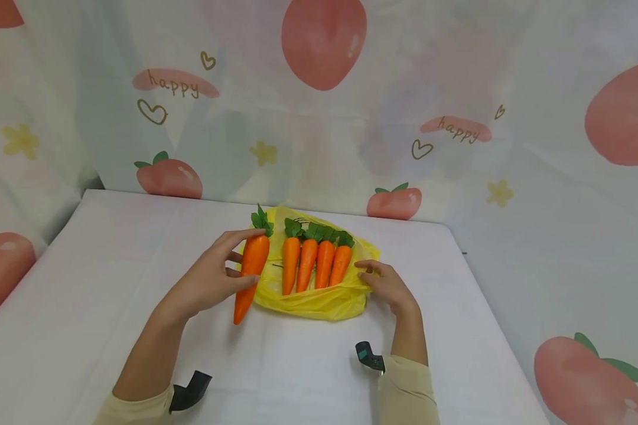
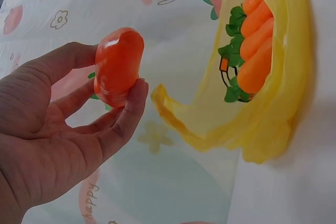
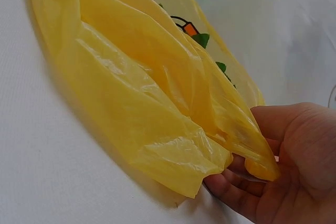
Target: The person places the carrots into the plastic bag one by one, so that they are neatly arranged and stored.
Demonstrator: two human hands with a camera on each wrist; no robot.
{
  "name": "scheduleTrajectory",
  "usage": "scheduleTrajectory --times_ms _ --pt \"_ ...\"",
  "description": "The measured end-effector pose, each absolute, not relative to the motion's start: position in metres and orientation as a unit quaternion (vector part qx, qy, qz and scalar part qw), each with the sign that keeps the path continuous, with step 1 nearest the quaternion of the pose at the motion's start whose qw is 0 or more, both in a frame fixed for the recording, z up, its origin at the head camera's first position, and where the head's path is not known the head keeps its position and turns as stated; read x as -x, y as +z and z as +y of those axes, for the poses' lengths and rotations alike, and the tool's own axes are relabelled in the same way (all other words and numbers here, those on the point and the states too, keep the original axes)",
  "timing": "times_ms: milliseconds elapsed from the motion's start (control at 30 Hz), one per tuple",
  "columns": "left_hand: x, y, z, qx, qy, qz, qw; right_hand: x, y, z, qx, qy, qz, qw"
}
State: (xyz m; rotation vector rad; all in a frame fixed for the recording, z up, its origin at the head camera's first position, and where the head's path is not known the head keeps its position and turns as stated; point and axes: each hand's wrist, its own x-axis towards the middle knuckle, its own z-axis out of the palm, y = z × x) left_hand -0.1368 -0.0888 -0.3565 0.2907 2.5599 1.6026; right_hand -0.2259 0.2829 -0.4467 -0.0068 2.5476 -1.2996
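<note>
My left hand [image 1: 208, 276] grips an orange carrot [image 1: 254, 255] with a green leafy top, thumb on one side and fingers on the other. That carrot is raised at the left edge of a yellow plastic bag [image 1: 313, 307], its tip pointing down. In the left wrist view the carrot [image 2: 119, 66] is seen end-on, apart from the bag. Several more carrots [image 1: 308, 260] lie side by side in the bag's open mouth, leaves toward the back. My right hand [image 1: 392, 287] holds the bag's right edge; in the right wrist view thin yellow plastic [image 3: 252, 145] lies between thumb and fingers.
A white-covered table [image 1: 298, 366] lies under the bag, its far edge against a printed backdrop [image 1: 324, 147] with fruit, hearts and lettering. Black wrist mounts [image 1: 190, 392] stick out from both beige sleeves [image 1: 406, 386].
</note>
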Motion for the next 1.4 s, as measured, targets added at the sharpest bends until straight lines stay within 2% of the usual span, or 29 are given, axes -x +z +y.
scheduleTrajectory --times_ms 733,1400 --pt "0.140 -0.365 -0.055 -0.131 0.540 0.828 0.077 0.227 -0.448 0.284 -0.003 -0.446 0.883 0.143" --pt "0.154 -0.390 -0.044 -0.104 0.543 0.827 0.102 0.227 -0.448 0.284 -0.009 -0.459 0.877 0.143"
